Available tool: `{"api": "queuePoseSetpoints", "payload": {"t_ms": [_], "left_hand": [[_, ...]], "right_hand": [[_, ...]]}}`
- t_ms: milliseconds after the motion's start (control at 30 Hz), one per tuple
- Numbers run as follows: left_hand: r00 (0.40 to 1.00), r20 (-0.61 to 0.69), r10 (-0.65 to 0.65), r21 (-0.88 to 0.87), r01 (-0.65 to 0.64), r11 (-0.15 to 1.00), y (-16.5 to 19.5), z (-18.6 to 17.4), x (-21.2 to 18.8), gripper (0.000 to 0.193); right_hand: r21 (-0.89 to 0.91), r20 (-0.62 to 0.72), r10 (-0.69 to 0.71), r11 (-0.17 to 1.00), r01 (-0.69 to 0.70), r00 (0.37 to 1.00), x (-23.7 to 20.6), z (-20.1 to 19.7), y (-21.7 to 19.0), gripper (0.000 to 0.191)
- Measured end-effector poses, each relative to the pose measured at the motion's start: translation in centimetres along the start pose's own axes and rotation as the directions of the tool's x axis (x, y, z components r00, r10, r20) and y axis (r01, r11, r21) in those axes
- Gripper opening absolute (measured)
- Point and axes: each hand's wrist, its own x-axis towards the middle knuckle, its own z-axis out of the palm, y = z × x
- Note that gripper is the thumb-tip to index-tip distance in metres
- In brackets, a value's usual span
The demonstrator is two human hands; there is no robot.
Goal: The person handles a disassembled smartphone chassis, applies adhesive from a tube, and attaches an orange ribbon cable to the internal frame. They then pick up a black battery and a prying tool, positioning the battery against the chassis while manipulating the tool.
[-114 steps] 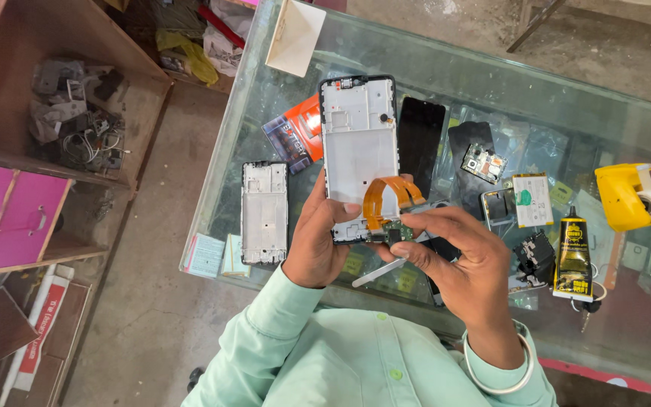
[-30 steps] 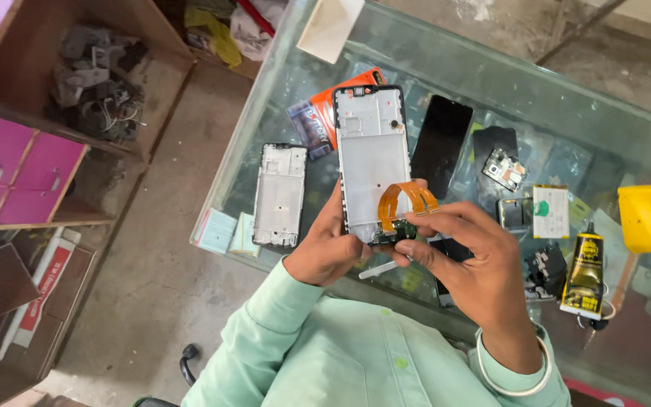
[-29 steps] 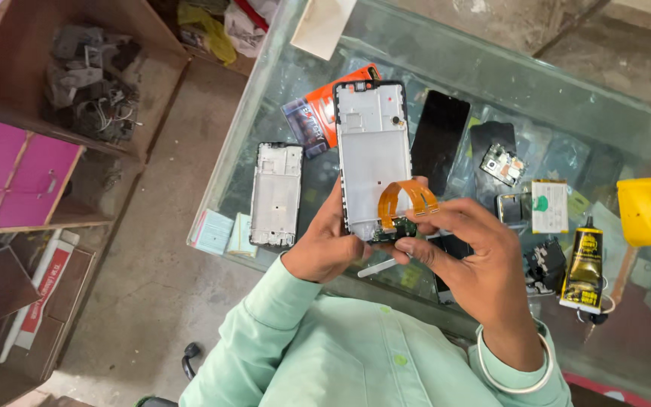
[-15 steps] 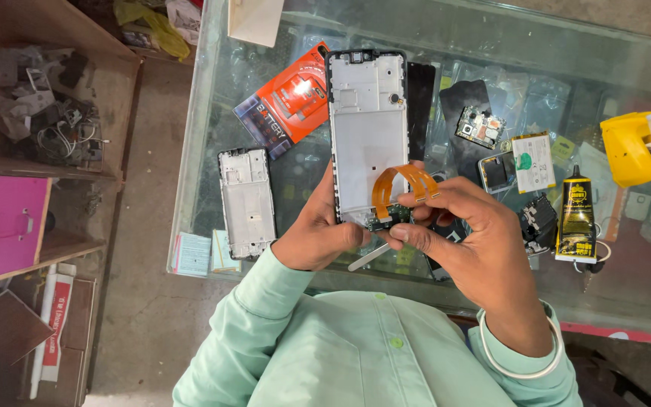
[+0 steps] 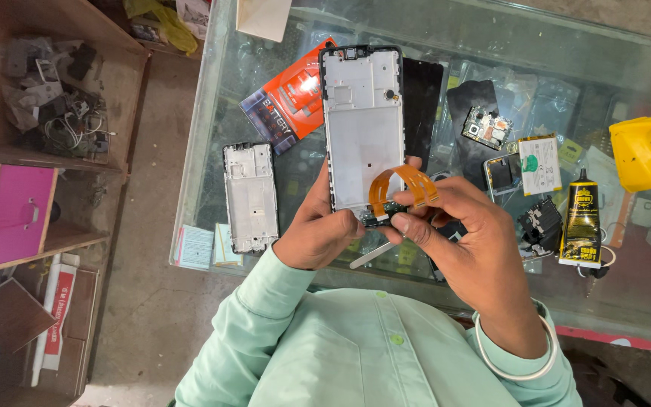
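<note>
At frame centre, the left hand (image 5: 318, 234) grips the phone frame (image 5: 363, 124) by its lower edge — fingers curled shut on it. The right hand (image 5: 465, 241) pinches the orange flex cable (image 5: 404, 185) looping off the frame's bottom, above the glass counter (image 5: 212, 113).

A glass counter (image 5: 212, 120) is standing over a dusty grey concrete floor (image 5: 152, 316). To the left, a brown wooden shelf (image 5: 126, 83) is holding a tangle of cables and chargers (image 5: 50, 83), and pink drawers (image 5: 5, 218) are sitting just below it. Soft daylight is falling evenly over everything.
</note>
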Motion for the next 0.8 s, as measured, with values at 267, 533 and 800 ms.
{"api": "queuePoseSetpoints", "payload": {"t_ms": [267,533,800], "left_hand": [[0.999,-0.022,-0.039,-0.107,0.037,0.994,-0.8,-0.1,0.0,0.092],[1.000,-0.004,-0.012,-0.064,0.012,0.998,-1.1,0.5,0.2,0.086],[1.000,0.019,0.017,-0.087,-0.015,0.996,-1.3,1.0,-0.3,0.082]], "right_hand": [[-0.044,-0.033,-0.051,0.998,0.050,0.998,-0.5,0.2,-0.1,0.026],[-0.114,-0.076,-0.113,0.988,0.104,0.991,-1.5,0.0,-0.4,0.030],[-0.100,-0.068,-0.164,0.983,0.156,0.984,-2.1,-0.4,-0.6,0.029]]}}
